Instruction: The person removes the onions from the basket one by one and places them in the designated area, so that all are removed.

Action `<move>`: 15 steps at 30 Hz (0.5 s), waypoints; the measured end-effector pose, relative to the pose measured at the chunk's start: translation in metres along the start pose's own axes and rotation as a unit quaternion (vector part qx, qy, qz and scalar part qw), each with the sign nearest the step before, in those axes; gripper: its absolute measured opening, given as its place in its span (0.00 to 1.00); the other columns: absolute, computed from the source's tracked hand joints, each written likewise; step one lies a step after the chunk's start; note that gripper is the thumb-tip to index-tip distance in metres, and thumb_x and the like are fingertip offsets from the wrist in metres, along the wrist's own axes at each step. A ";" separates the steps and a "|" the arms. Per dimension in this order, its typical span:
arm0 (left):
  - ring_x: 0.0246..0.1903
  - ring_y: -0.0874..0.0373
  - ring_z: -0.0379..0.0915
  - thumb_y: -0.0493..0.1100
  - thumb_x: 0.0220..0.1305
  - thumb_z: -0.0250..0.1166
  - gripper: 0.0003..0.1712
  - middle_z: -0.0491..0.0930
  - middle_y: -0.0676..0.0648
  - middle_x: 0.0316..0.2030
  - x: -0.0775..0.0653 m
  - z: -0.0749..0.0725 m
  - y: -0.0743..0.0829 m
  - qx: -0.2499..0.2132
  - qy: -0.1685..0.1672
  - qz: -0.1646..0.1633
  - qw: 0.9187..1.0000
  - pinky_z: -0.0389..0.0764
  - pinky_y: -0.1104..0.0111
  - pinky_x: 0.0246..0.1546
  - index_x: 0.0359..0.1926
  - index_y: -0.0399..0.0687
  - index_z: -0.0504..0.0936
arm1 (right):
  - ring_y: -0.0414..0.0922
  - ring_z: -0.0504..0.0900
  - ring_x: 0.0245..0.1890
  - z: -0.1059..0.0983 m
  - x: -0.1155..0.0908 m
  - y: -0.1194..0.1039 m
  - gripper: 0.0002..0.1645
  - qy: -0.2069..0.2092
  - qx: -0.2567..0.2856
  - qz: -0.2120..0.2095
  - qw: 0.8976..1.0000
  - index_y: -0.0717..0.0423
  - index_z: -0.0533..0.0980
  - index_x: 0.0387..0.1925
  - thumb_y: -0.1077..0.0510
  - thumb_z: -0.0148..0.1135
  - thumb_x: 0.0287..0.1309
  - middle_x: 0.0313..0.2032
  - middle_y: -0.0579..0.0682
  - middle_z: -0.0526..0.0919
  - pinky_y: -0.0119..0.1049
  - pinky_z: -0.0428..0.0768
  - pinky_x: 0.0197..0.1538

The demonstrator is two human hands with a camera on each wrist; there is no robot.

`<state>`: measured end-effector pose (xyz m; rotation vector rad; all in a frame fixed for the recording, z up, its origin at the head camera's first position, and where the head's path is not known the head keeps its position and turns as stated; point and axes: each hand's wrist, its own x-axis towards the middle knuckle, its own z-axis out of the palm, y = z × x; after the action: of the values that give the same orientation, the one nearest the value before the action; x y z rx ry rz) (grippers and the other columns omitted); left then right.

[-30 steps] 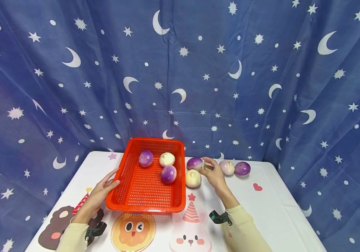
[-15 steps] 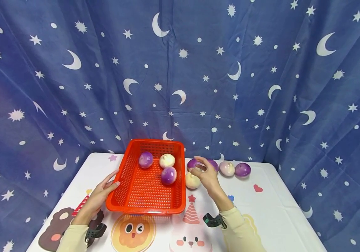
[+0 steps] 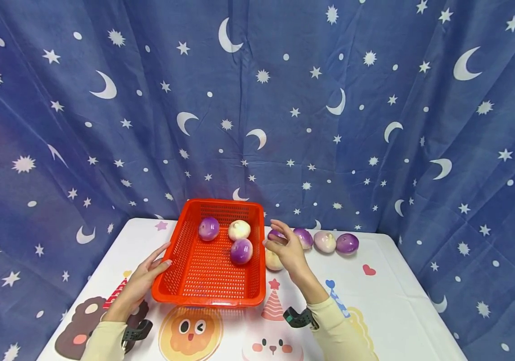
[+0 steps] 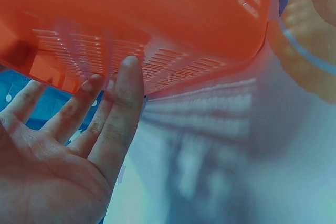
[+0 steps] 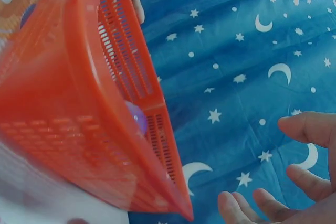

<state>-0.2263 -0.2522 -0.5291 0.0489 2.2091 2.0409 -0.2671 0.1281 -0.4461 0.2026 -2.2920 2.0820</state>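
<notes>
My left hand rests its extended fingers against the left side of a red plastic basket; in the left wrist view the fingertips meet its slotted wall. Inside the basket lie a purple onion, a white onion and a second purple onion. At the basket's right rim hovers my right hand, fingers spread and nothing between them. It partly covers a purple onion and a white onion standing beside the basket.
Right of the hand, along the table's back edge, sit another purple onion, a pinkish-white onion and a dark purple onion. A blue curtain with moons and stars hangs behind the white printed table cover.
My right hand has moved left across the onions to the basket's right rim, uncovering the purple onion on its right. The left hand and the basket have stayed put.
</notes>
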 end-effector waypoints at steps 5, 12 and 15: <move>0.54 0.51 0.78 0.51 0.72 0.57 0.38 0.63 0.32 0.69 -0.001 0.000 0.001 0.004 0.004 -0.005 1.000 0.84 0.62 0.49 0.77 0.62 0.51 | 0.59 0.75 0.63 0.008 -0.004 -0.006 0.36 -0.004 0.000 0.000 1.000 0.47 0.71 0.65 0.65 0.66 0.53 0.66 0.56 0.72 0.52 0.75 0.64; 0.54 0.49 0.78 0.51 0.72 0.57 0.38 0.64 0.32 0.68 -0.001 0.001 0.002 0.005 0.006 -0.005 1.000 0.84 0.62 0.49 0.77 0.62 0.51 | 0.59 0.73 0.64 0.021 -0.008 -0.015 0.39 -0.058 -0.017 0.009 0.998 0.45 0.69 0.66 0.65 0.67 0.52 0.67 0.55 0.69 0.55 0.73 0.65; 0.53 0.51 0.78 0.51 0.72 0.57 0.38 0.64 0.32 0.69 -0.001 0.001 0.001 0.007 0.006 -0.005 1.000 0.84 0.63 0.48 0.77 0.62 0.51 | 0.61 0.71 0.65 0.028 -0.009 -0.018 0.39 -0.081 -0.027 0.013 0.996 0.45 0.68 0.67 0.65 0.67 0.52 0.67 0.56 0.69 0.55 0.75 0.63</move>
<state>-0.2253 -0.2507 -0.5277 0.0264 2.2273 2.0260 -0.2540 0.0993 -0.4326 0.3547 -2.4518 2.0836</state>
